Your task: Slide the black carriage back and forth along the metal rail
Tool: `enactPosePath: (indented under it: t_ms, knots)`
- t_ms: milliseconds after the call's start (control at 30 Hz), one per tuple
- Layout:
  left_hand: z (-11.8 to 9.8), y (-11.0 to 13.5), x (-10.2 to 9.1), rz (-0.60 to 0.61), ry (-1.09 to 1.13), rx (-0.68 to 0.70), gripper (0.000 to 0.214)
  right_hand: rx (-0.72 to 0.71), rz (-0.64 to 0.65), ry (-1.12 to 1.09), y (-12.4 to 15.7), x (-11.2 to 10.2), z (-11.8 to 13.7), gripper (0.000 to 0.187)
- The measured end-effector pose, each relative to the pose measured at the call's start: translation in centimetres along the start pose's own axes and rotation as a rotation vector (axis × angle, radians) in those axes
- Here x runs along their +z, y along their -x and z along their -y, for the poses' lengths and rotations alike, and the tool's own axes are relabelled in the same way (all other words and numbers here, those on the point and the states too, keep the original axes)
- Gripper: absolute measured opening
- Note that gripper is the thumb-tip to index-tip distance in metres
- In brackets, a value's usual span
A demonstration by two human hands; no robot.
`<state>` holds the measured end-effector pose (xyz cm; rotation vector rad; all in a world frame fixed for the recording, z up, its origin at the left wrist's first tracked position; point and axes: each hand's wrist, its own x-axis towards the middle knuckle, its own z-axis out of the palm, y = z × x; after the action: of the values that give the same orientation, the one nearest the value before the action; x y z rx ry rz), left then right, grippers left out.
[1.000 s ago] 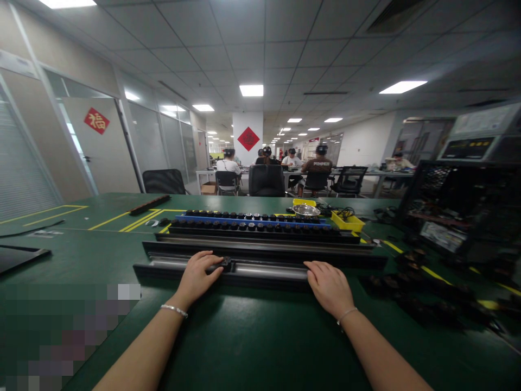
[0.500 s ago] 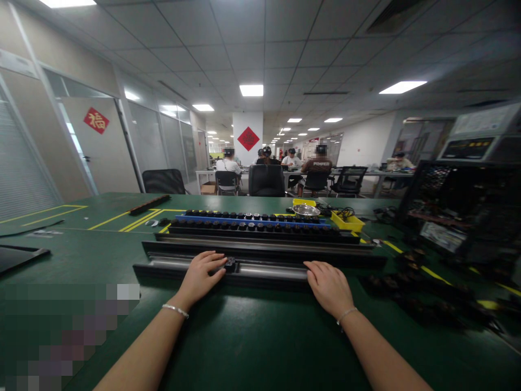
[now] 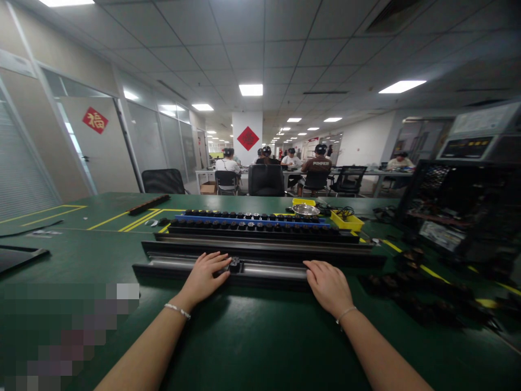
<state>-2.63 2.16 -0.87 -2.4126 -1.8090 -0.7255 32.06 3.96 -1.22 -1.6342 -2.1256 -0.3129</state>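
A long black rail (image 3: pixel 272 273) with a shiny metallic channel lies crosswise on the green table before me. In its channel sits a small black block (image 3: pixel 235 264), left of the middle. My left hand (image 3: pixel 208 277) is open over the rail, its fingertips at the block's left side and its thumb apart along the near edge. Farther right, my right hand (image 3: pixel 330 286) lies across the rail with stretched fingers pointing left. Its thumb is hidden. A second black rail (image 3: pixel 260 247) runs just behind the first.
Behind the rails stand rows of black parts (image 3: pixel 252 224) along a blue strip (image 3: pixel 220 220). A yellow bin (image 3: pixel 347 221) and a metal bowl (image 3: pixel 306 209) are at the back right. Dark parts (image 3: pixel 423 293) and an open computer case (image 3: pixel 443 212) are on the right. People sit beyond.
My left hand and the black block have shifted slightly to the right along the rail. My right hand has stayed in place.
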Motion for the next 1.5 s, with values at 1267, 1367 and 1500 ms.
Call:
enactPosePath:
  t_ms: [1267,1367,1500]
  knots:
    - [-2.3,0.0,0.4,0.046,-0.037,0.106,0.048,-0.001,-0.015,0.005,0.1,0.1,0.0,0.038]
    - [-2.5,0.0,0.4,0.045,-0.040,0.114,0.049,0.000,-0.009,0.004,0.1,0.0,0.0,0.039]
    - [-2.7,-0.1,0.5,0.062,-0.040,0.118,0.049,0.002,-0.013,0.007,0.1,0.0,0.1,0.039]
